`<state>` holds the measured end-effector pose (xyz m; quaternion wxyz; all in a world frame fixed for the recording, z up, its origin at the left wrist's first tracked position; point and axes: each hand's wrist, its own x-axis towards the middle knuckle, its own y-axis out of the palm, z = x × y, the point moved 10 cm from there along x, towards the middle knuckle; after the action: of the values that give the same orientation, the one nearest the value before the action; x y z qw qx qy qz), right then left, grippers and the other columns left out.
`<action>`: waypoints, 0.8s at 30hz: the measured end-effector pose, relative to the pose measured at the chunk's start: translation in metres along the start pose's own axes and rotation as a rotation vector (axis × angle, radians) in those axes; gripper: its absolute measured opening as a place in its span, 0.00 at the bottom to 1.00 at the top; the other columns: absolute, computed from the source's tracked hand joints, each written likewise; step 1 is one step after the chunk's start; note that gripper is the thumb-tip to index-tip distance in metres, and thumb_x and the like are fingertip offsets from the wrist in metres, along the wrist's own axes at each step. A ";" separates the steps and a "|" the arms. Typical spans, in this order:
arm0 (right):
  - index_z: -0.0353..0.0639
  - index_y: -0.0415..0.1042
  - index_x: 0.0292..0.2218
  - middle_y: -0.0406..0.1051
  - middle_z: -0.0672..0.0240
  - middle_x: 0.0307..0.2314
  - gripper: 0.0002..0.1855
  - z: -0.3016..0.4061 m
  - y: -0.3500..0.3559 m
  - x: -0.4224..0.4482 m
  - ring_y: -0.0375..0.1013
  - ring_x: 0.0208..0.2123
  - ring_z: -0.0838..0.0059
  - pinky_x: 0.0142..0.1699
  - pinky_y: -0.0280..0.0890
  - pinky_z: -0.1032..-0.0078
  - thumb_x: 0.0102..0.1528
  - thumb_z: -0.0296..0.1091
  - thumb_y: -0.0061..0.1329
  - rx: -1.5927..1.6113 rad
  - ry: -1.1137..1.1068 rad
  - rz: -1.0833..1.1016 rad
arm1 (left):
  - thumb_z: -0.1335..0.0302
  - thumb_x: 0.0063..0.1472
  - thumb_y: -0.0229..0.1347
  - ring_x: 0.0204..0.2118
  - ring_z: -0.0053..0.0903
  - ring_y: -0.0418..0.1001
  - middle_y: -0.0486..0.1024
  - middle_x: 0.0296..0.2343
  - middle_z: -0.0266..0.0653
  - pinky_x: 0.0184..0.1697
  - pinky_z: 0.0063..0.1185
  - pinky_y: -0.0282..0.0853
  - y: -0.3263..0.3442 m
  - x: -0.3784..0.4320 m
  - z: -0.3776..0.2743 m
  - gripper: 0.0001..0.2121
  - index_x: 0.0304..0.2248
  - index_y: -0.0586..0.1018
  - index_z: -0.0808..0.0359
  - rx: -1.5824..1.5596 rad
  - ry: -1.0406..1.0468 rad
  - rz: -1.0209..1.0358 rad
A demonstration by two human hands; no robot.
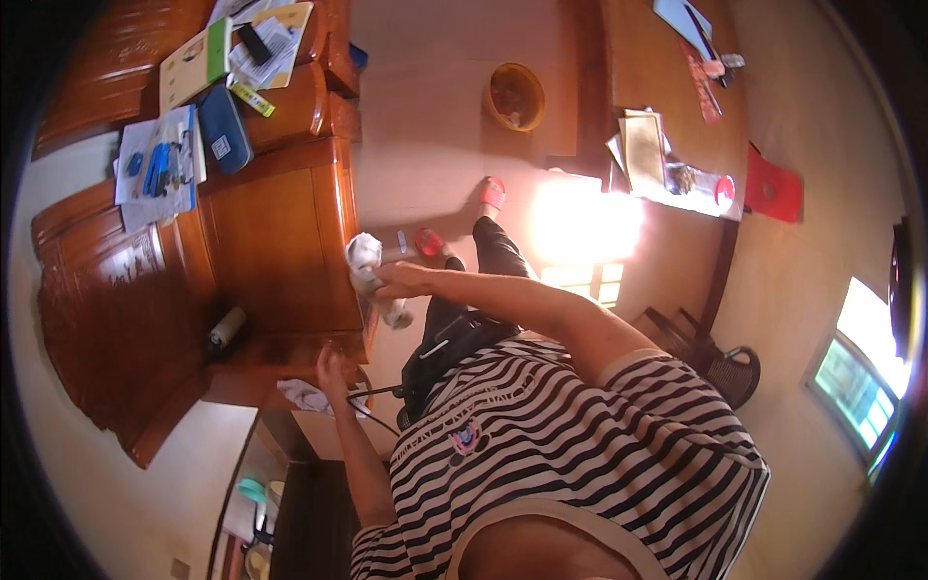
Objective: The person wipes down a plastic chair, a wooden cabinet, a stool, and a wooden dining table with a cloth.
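My right hand (401,280) grips a bunched white cloth (364,251), which hangs out on both sides of the fist beside the front edge of a lacquered wooden bench (279,246). Lower left, my left hand (332,370) is raised at the bench's near end, its fingers somewhat apart and nothing visible in them. Close to that wrist lies a white patterned cloth (301,395), partly hidden by the forearm. On the bench seat, near the backrest, a pale cylindrical object (228,330) lies on its side.
Papers (134,192), a blue case (225,130) and a green-edged book (196,65) lie at the upper left. A yellow bin (516,98) stands on the floor. A wooden table (652,80) at the right bears papers and a red-lidded clear container (699,190). A dark chair (732,377) stands behind at the right.
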<state>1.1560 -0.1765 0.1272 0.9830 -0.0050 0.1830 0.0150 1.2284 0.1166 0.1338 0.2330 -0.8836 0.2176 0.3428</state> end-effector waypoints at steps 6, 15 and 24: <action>0.51 0.71 0.46 0.73 0.55 0.38 0.25 -0.139 -0.076 -0.098 0.74 0.40 0.56 0.42 0.69 0.57 0.49 0.52 0.49 -0.459 0.445 -0.234 | 0.61 0.55 0.59 0.48 0.37 0.68 0.64 0.50 0.46 0.42 0.34 0.70 -0.202 -0.058 0.169 0.39 0.59 0.52 0.65 0.248 -0.459 -0.703; 0.33 0.67 0.44 0.72 0.51 0.33 0.32 -0.278 -0.141 -0.317 0.73 0.37 0.55 0.42 0.66 0.60 0.45 0.51 0.55 -0.514 0.913 -0.252 | 0.70 0.50 0.60 0.43 0.42 0.70 0.64 0.49 0.49 0.27 0.37 0.74 -0.155 -0.022 0.170 0.38 0.58 0.53 0.63 -0.059 -0.451 -0.596; 0.36 0.71 0.37 0.73 0.49 0.32 0.22 -0.292 -0.083 -0.390 0.74 0.35 0.53 0.40 0.67 0.59 0.47 0.47 0.47 -0.095 0.915 -0.638 | 0.72 0.56 0.53 0.26 0.26 0.74 0.74 0.29 0.37 0.30 0.24 0.73 -0.005 0.061 0.104 0.15 0.43 0.72 0.67 -0.053 -0.086 0.187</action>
<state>0.6898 -0.2743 -0.0040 0.7579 -0.1105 0.5795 -0.2784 1.2201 0.1653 0.0237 0.1860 -0.8499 0.2797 0.4061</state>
